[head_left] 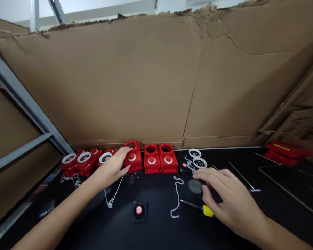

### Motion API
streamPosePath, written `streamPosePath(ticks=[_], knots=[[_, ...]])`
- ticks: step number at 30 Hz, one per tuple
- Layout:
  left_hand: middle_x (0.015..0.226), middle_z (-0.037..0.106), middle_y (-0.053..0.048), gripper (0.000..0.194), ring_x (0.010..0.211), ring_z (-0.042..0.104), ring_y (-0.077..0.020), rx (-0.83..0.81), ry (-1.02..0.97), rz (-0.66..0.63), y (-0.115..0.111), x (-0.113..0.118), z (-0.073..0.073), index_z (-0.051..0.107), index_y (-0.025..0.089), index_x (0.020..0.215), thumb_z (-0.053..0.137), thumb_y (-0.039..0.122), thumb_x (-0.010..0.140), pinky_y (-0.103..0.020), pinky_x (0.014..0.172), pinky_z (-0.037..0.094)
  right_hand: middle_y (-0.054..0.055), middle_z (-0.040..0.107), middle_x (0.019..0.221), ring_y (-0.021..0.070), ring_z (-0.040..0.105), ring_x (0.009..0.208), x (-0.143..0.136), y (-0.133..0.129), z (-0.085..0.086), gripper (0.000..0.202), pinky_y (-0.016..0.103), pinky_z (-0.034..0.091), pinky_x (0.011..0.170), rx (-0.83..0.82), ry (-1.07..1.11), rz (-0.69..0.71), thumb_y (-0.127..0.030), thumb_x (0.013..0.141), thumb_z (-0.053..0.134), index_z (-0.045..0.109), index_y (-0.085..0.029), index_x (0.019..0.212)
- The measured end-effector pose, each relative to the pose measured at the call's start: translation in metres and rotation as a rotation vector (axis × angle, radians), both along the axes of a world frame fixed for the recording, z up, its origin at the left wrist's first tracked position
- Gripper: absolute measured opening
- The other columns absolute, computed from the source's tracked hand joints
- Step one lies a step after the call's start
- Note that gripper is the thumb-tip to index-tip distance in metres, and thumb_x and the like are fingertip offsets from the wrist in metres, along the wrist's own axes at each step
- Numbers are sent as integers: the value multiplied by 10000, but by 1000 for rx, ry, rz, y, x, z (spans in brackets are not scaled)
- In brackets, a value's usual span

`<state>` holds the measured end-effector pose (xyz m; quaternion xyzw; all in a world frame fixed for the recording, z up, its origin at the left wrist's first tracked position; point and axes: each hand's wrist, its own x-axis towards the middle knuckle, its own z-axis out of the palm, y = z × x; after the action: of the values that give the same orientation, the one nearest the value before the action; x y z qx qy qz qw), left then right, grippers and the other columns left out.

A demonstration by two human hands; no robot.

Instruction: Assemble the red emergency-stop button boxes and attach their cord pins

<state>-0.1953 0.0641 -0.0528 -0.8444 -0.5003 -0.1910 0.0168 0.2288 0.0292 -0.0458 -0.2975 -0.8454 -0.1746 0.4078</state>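
Note:
My left hand (116, 162) is closed on the left edge of a red housing (135, 158), with its fingers near the round opening and its thumb lower down. That housing has a small red dome in a white ring and leans slightly. Farther right, my right hand (225, 191) has its thumb and index finger at the rim of a clear round disc (195, 186), apparently pinching it. Below the right thumb lies a screwdriver (207, 210) with a yellow handle, partly covered by the hand. A black round part (138, 210) with a red-and-white centre rests between the hands.
Two red housings (160, 159) stand upright beside the held one; several with white rings (83, 157) are at left. Two loose white rings (199, 162), a white cord (177, 198) and metal rods (241, 176) lie at right. A cardboard wall (135, 80) closes the back.

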Motion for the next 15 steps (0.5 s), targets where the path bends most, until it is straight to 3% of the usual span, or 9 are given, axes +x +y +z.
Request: streamPosePath(ticks=[5, 9, 15], knots=[[1479, 746, -140, 549, 1205, 826, -287, 6, 6, -3, -9, -2, 12, 557, 220, 1632, 660, 316, 1101, -446, 1086, 694, -37, 805, 1098, 44, 740, 1044, 0, 0, -2, 212, 209, 529, 900, -3, -10, -2, -109, 1072, 541, 682, -212, 1193], [1422, 777, -154, 588, 1283, 820, -323, -9, 30, 22, -12, 2, 9, 538, 189, 1665, 663, 347, 1112, -465, 1123, 679, -40, 800, 1110, 33, 727, 1063, 1, 0, -2, 209, 195, 522, 910, 0, -20, 3, -126, 1089, 533, 691, -213, 1195], [1661, 695, -216, 635, 1485, 753, -382, -86, 89, 40, -6, 6, -2, 558, 186, 1646, 708, 328, 1046, -513, 1221, 648, -35, 799, 1096, 40, 733, 1015, -3, -1, 0, 226, 204, 529, 900, -2, -19, 21, -113, 1087, 519, 697, -213, 1185]])
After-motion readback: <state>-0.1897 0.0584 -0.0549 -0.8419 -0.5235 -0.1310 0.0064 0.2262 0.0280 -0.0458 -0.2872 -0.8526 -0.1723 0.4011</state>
